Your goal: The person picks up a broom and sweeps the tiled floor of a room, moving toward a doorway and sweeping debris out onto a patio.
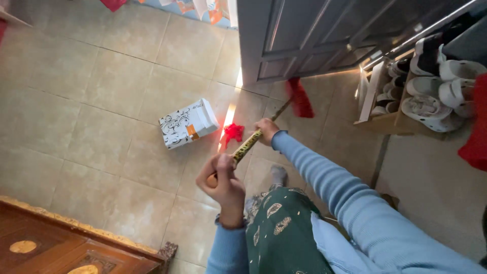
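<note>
1. Broom handle (247, 145): yellow with dark speckled pattern; bristles (300, 98) red.
2. Box (188, 123): white, black swirl ornament, orange patch.
3. Sleeves (335, 182): light blue, ribbed.
4. Skirt (284, 231): dark green, pale leaf motifs.
5. Floor (101, 86): beige tiles.
6. Shoes (441, 91): white.

A white patterned cardboard box (188, 123) lay left of the grip; white shoes (431, 96) filled a wooden rack (385, 122) far right.
</note>
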